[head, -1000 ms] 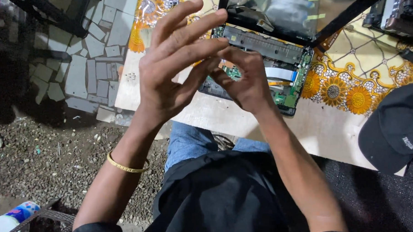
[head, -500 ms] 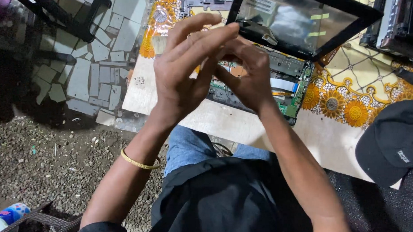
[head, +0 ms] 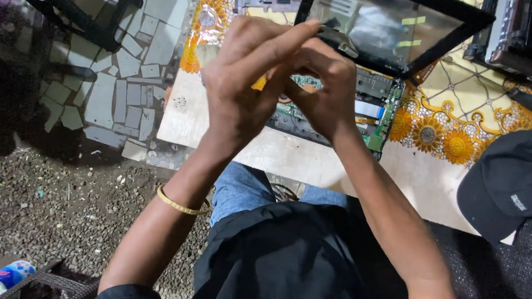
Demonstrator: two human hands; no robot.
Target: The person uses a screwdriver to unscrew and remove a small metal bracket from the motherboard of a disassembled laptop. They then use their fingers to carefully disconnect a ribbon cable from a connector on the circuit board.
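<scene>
- Your left hand (head: 240, 91) and right hand (head: 323, 88) are raised together above the opened laptop base (head: 359, 114), fingertips meeting near the hinge corner of the dark screen panel (head: 391, 27).
- Your right-hand fingers are pinched down on a small grey metal piece (head: 336, 41) — it looks like a hinge bracket, though it is too small to be sure. It sits at about 12 o'clock from your right knuckles, touching the lower left corner of the screen panel.
- Your left hand is half-closed, its fingers stretched across toward 2 o'clock and laid over the right hand's; whether it grips anything itself, I cannot tell.
- The piece's long axis runs roughly 10 to 4 o'clock, along the panel's lower edge.
- Your right hand is the nearer one to it — the left only covers from the side.
- The base lies on the pale board (head: 290, 160), beneath both hands, with green circuitry exposed at 4 o'clock from them.
- A black cap (head: 509, 185) rests well apart at the board's right end.
</scene>
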